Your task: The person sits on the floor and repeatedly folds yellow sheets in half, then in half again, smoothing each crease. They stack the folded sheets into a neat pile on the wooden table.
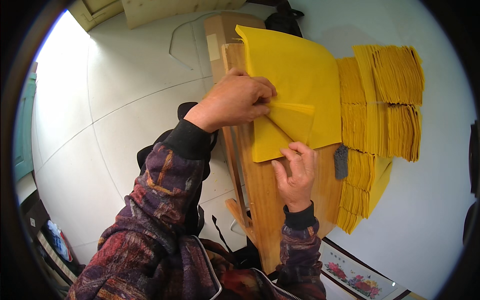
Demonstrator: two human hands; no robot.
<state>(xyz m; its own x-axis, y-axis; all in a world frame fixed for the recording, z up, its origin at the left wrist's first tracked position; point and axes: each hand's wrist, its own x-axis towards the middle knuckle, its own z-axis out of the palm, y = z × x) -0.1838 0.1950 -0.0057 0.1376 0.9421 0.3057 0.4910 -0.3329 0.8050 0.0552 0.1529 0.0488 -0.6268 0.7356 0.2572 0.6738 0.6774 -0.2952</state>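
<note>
A stack of yellow sheets (295, 60), paper or thin cloth, lies over the wooden tabletop. On it, a smaller folded yellow sheet (295, 120) narrows to a point under my left hand. My left hand (239, 98) is closed, its fingertips pinching the folded sheet near its left end. Below the fold, my right hand (297, 175) has its thumb apart from the curled fingers. Its fingertips touch or nearly touch the fold's lower edge; nothing shows gripped between them.
Several bundles of folded yellow sheets (395, 75) are piled along the table's right side. A dark grey textured block (341, 162) lies beside them. The wooden table (270, 215) has a cardboard box (220, 30) at its far end. Pale floor tiles (125, 115) extend left.
</note>
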